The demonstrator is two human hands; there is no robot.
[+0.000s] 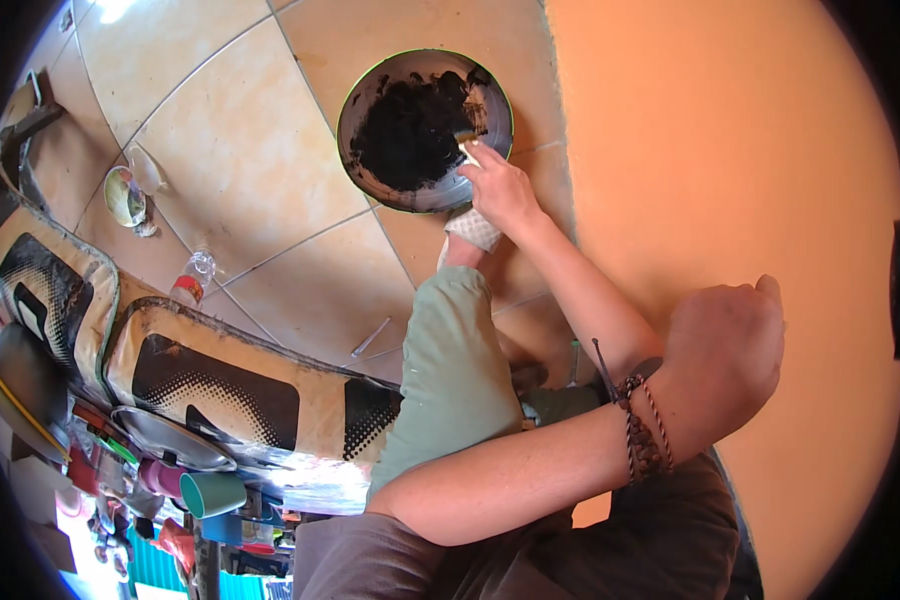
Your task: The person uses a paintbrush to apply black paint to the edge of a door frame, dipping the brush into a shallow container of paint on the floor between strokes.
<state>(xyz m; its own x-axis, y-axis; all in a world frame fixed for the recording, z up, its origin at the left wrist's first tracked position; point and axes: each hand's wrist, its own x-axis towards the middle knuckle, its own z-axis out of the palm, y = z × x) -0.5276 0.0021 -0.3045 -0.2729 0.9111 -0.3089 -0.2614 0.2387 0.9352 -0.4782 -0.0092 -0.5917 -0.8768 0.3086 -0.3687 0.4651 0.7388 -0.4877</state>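
Your right hand [505,192] pinches a pale tool [465,150], apparently working black paste [400,135] around the pan [499,108]; bare patches likely need strokes next. Left hand [725,365] curled, grip unclear.

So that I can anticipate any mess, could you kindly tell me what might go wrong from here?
The dark substance could smear onto the right hand, whose fingers are close to it. The round pan is close beside a foot in pale footwear, so a foot movement might jog the pan or stain the footwear.
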